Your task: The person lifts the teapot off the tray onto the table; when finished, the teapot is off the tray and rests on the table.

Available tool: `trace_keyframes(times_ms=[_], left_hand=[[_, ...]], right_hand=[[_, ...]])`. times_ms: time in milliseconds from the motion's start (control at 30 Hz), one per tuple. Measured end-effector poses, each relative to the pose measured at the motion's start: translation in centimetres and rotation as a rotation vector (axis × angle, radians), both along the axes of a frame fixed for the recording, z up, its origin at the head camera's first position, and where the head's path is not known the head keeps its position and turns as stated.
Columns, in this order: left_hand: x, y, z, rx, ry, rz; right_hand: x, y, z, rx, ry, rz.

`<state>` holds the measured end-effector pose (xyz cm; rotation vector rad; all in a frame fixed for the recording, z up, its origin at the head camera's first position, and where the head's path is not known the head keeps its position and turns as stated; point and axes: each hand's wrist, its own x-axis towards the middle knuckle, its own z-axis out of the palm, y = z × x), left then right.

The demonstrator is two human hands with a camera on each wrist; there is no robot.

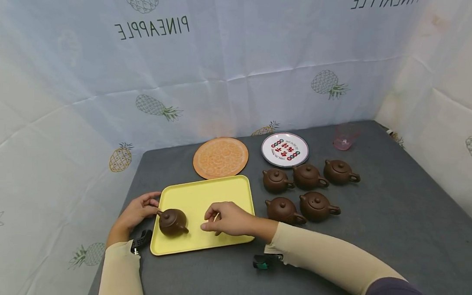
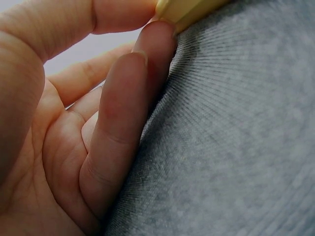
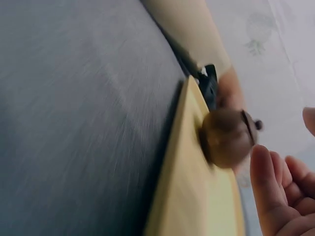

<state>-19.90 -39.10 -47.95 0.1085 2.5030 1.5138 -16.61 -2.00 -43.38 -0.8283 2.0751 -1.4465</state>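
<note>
A small brown clay teapot (image 1: 172, 222) with a knobbed lid stands on the left part of a yellow tray (image 1: 206, 194). My left hand (image 1: 138, 210) is at the tray's left rim, close beside the teapot's spout. In the left wrist view, the thumb and a finger of that hand pinch the yellow rim, with other fingers against the grey cloth. Above the middle of the tray hovers my right hand (image 1: 230, 218), its fingers loosely bent and holding nothing. The right wrist view shows the teapot (image 3: 227, 137) just beyond those fingertips (image 3: 261, 155), slightly blurred.
Several more brown teapots (image 1: 315, 205) stand in two rows right of the tray. Behind are a round orange mat (image 1: 220, 157), a white patterned plate (image 1: 285, 149) and a pink clear cup (image 1: 343, 141). A pineapple-print cloth (image 1: 232, 47) hangs behind the grey table (image 1: 379, 229).
</note>
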Motion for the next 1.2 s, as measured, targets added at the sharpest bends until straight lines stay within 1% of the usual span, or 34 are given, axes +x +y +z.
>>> trace_keyframes(times_ms=[67, 133, 200, 267, 433, 500, 533, 567, 667, 733, 767, 900, 967, 1033, 1100, 1200], left_hand=[[0.1, 0.0, 0.1, -0.001, -0.005, 0.013], [0.2, 0.0, 0.1, -0.006, -0.008, 0.007], [0.2, -0.1, 0.1, -0.01, -0.015, 0.011], [0.0, -0.2, 0.1, -0.019, -0.022, 0.01], [-0.4, -0.2, 0.2, -0.03, -0.026, 0.01], [-0.3, -0.1, 0.3, -0.014, -0.025, 0.009], [0.0, 0.2, 0.7, -0.007, -0.029, 0.01], [0.0, 0.3, 0.8, -0.001, -0.028, 0.009], [0.2, 0.4, 0.7, 0.01, -0.02, 0.006], [0.3, 0.3, 0.5, 0.011, -0.017, 0.01], [0.1, 0.1, 0.1, 0.016, -0.014, 0.013], [0.2, 0.0, 0.0, 0.021, -0.019, 0.014], [0.3, 0.0, 0.0, 0.02, -0.022, 0.016], [0.3, 0.0, 0.0, 0.015, -0.019, 0.022], [0.2, 0.0, 0.1, 0.005, -0.013, 0.019], [0.3, 0.0, 0.3, -0.008, -0.015, 0.019]], right_hand=[[0.0, -1.9, -0.4, -0.023, -0.057, -0.015], [0.0, -3.5, -0.8, -0.041, -0.107, -0.035], [0.1, -5.0, -1.1, -0.05, -0.132, -0.056], [0.1, -6.3, -1.3, -0.04, -0.133, -0.084], [0.0, -8.5, -2.1, 0.027, -0.078, -0.144], [0.0, -8.9, -2.4, 0.06, -0.047, -0.155], [0.0, -9.0, -2.5, 0.069, -0.042, -0.157], [0.0, -9.0, -2.6, 0.076, -0.038, -0.156], [0.1, -8.8, -3.0, 0.057, -0.061, -0.144], [0.2, -8.8, -3.3, 0.015, -0.107, -0.143], [0.3, -8.8, -3.4, -0.013, -0.139, -0.145], [0.6, -8.8, -3.9, -0.136, -0.301, -0.158], [0.8, -8.8, -4.0, -0.175, -0.342, -0.159], [0.8, -8.8, -4.1, -0.186, -0.33, -0.161], [0.8, -8.8, -4.2, -0.185, -0.297, -0.165], [0.6, -8.6, -4.4, -0.166, -0.261, -0.159]])
